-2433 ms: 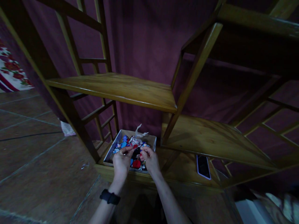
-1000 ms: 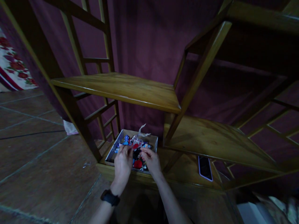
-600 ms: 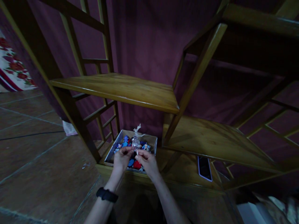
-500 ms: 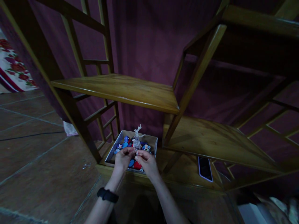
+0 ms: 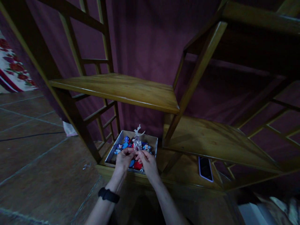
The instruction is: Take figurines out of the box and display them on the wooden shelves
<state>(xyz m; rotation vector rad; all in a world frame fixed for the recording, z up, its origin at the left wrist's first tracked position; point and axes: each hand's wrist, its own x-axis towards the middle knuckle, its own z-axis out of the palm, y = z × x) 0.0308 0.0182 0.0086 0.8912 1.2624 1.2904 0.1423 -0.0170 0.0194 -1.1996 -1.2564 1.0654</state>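
Between my two hands is a clear deer figurine (image 5: 137, 144) with pale branching antlers, held upright by its lower part. My left hand (image 5: 124, 158), with a black band on its wrist, pinches it from the left. The fingers of my right hand (image 5: 146, 160) are closed on it from the right, and its base is hidden behind them. Directly beneath is an open shallow box (image 5: 153, 142) with several small blue, red and white toy figures (image 5: 120, 147) inside. The box stands on the lowest board of the wooden shelf.
A wooden shelf board (image 5: 117, 89) crosses above the box, and another shelf board (image 5: 217, 143) lies to the right. Below that one rests a phone (image 5: 205, 169). A slanting wooden post (image 5: 197, 81) rises right of the box. Some small clear thing (image 5: 86, 166) lies on the tiled floor.
The deer figurine has turned slightly in my fingers, and my right fingers have shifted up and left on it. The box and phone stay where they were.
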